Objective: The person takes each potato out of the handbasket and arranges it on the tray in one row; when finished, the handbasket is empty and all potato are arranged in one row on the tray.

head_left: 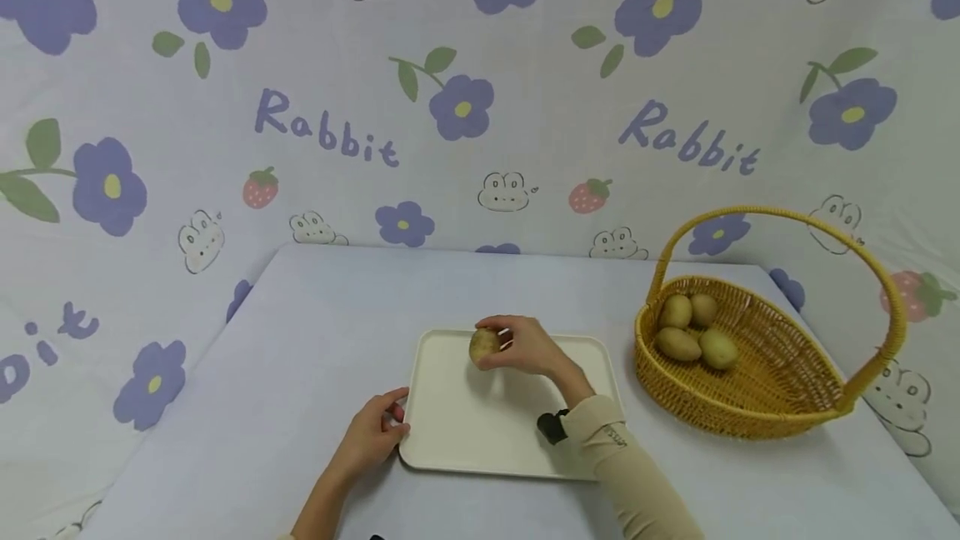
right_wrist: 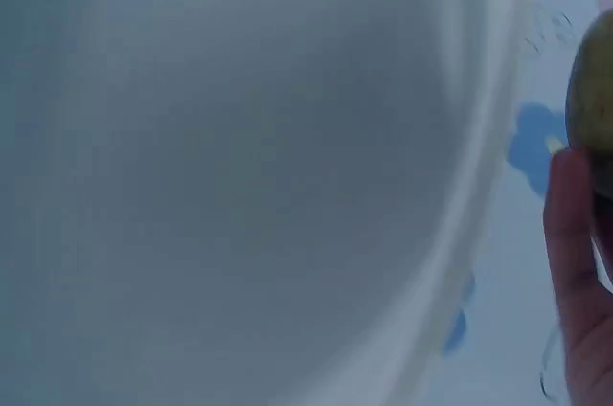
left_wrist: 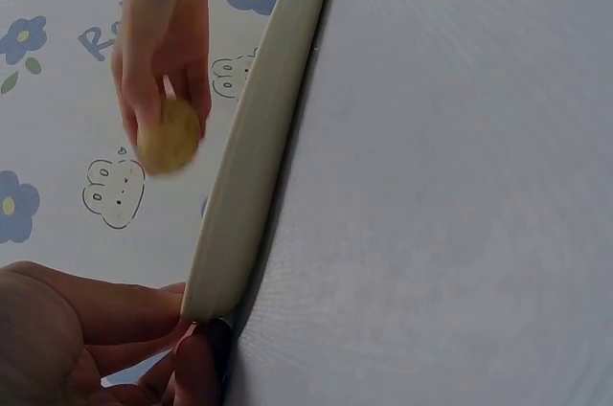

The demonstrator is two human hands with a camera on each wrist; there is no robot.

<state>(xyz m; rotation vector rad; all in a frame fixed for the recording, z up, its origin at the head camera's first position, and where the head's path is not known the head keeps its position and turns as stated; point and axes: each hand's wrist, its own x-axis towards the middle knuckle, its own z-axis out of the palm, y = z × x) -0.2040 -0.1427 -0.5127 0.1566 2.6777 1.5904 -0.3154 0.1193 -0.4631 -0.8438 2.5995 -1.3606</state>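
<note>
My right hand (head_left: 522,346) holds a potato (head_left: 483,345) between thumb and fingers, over the far part of a cream rectangular tray (head_left: 457,432). In the left wrist view the potato (left_wrist: 170,138) hangs below the fingers, above the tray's rim. Only part of the potato (right_wrist: 596,100) enters the right wrist view, at its right edge. At the tray's near left side, my left hand (head_left: 371,433) pinches the rim, with the thumb on one face and curled fingers under the edge, as the left wrist view shows.
To the right of the tray stands a yellow wicker basket (head_left: 780,357) with a tall arched handle. Several potatoes (head_left: 678,344) lie in its left part. A white cloth covers the table (head_left: 300,340), and a patterned cloth (head_left: 525,48) hangs behind it.
</note>
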